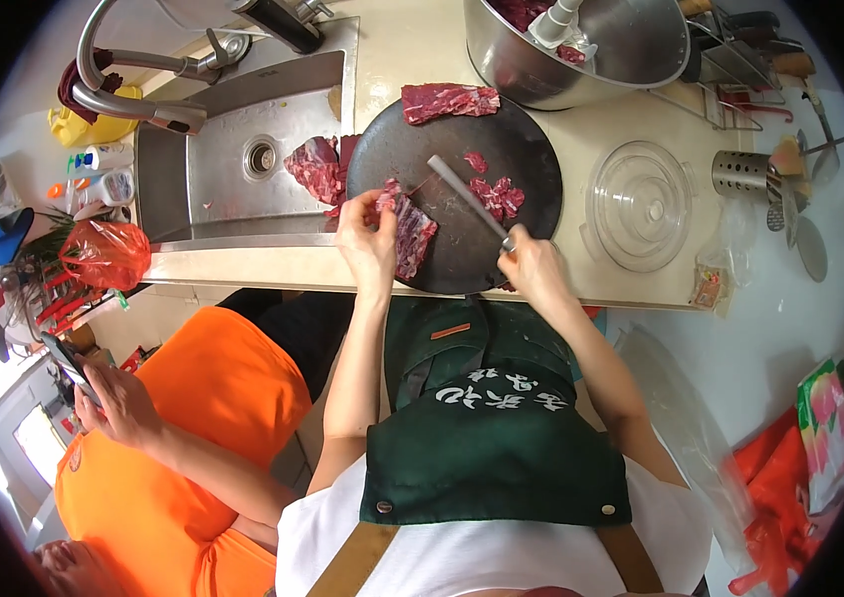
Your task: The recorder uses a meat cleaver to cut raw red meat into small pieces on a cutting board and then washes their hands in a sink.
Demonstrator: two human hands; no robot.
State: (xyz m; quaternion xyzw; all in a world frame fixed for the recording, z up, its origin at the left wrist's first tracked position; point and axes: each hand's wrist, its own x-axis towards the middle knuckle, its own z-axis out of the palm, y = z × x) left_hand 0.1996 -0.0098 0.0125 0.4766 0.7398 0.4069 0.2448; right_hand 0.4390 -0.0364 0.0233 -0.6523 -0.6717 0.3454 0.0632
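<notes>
The left hand [368, 244] pinches the meat piece [415, 242] at the left of the round board [531, 144], apparently for steadying, while the right hand [533, 269] grips the knife [469, 198], presumably for blade control.

Wearing white short-sleeved T-shirt [502, 562] | dark green bib apron [497, 478] | brown shoulder straps [354, 562] | round metal snaps [383, 506] | bearing white lettering [499, 392] | small orange-brown label [450, 330]

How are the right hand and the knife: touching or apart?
Touching: the head view shows the right hand gripping the knife at its near end.
</notes>
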